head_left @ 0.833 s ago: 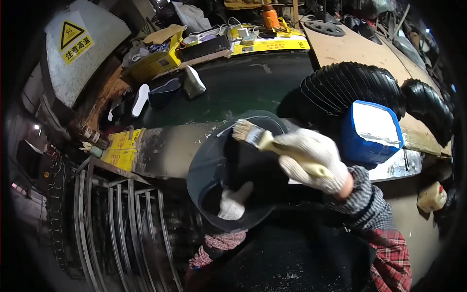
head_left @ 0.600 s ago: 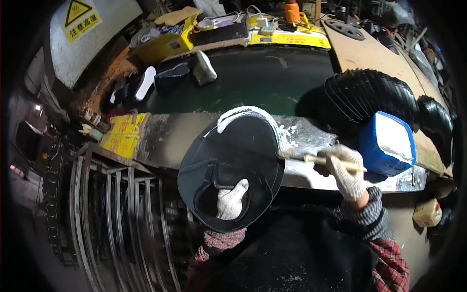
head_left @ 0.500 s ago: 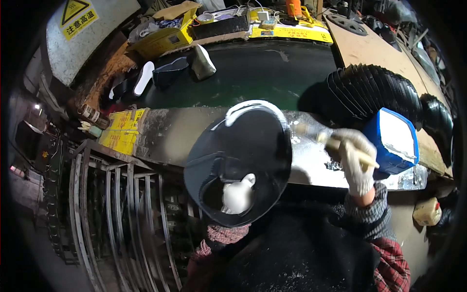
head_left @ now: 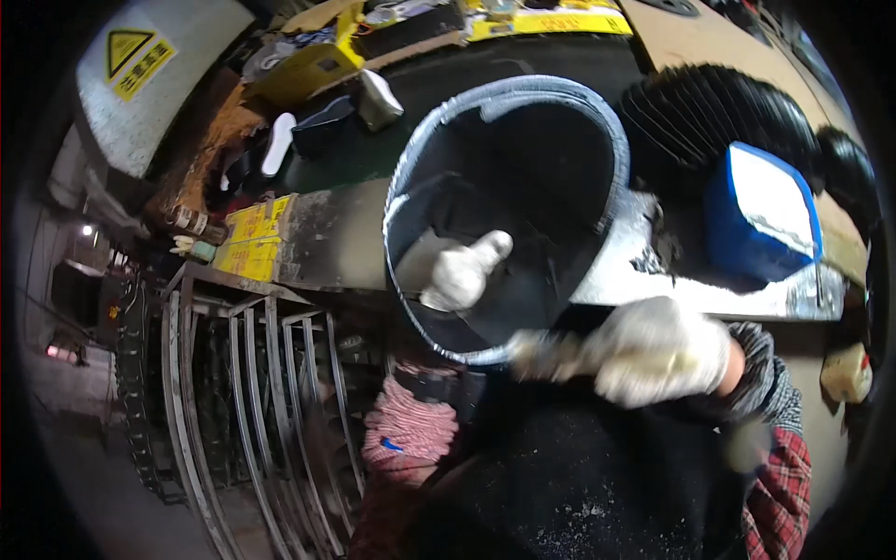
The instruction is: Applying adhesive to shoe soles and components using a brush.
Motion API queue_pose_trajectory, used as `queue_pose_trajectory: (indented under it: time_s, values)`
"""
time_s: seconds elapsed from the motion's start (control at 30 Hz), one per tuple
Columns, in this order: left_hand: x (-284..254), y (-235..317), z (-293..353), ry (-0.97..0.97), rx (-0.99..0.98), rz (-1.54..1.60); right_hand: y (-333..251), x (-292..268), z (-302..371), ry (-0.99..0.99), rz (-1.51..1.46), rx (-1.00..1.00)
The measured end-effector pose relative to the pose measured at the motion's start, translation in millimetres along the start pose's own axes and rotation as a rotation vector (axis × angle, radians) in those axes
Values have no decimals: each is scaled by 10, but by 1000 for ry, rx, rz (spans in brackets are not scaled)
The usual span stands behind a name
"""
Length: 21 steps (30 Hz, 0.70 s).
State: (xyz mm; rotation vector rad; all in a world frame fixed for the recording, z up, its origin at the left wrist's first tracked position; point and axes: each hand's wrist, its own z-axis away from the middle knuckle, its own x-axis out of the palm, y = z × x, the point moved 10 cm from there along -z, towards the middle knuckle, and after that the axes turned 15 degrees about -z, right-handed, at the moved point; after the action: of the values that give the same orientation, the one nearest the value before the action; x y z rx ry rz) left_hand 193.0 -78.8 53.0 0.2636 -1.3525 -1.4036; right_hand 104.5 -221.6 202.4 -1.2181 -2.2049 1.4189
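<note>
From my remote seat I see a big black ring-shaped part [head_left: 509, 210] with a pale grey rim filling the centre of the frame, tipped so its hollow inside faces the camera. My left hand [head_left: 462, 273], in a white glove, sits inside that hollow at the lower left, fingers curled around the inner wall with the thumb sticking up, so it has hold of the part. My right hand [head_left: 663, 350], also white-gloved, is at lower right of centre, just below the part's rim, closed in a fist around a brush [head_left: 541, 353] whose end points left; both are blurred, so I cannot tell whether the brush touches the rim. Behind the part runs a grey workbench edge [head_left: 327, 243], with yellow labels [head_left: 250, 238] at its left end. At right, a blue tub [head_left: 761, 215] with white contents stands on the bench, beside black ribbed hoses [head_left: 709, 107]. A metal rack [head_left: 252, 392] occupies the lower left.
</note>
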Motion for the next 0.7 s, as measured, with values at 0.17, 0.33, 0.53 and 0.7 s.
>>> queue_pose_trajectory:
  time_s: [0.17,0.33,0.53,0.7]
  values:
    - [46,244,-74,170,202,-783,37,-813,1136,959,46,213]
    - [332,430,351,387,700,-1485,-14,-750,781,505,293,76]
    - [72,-23,252,347,217,-133,-5,-1346,896,913,309,-35]
    - [-127,41,-141,428,33,-280,311,-934,958,604,456,-24]
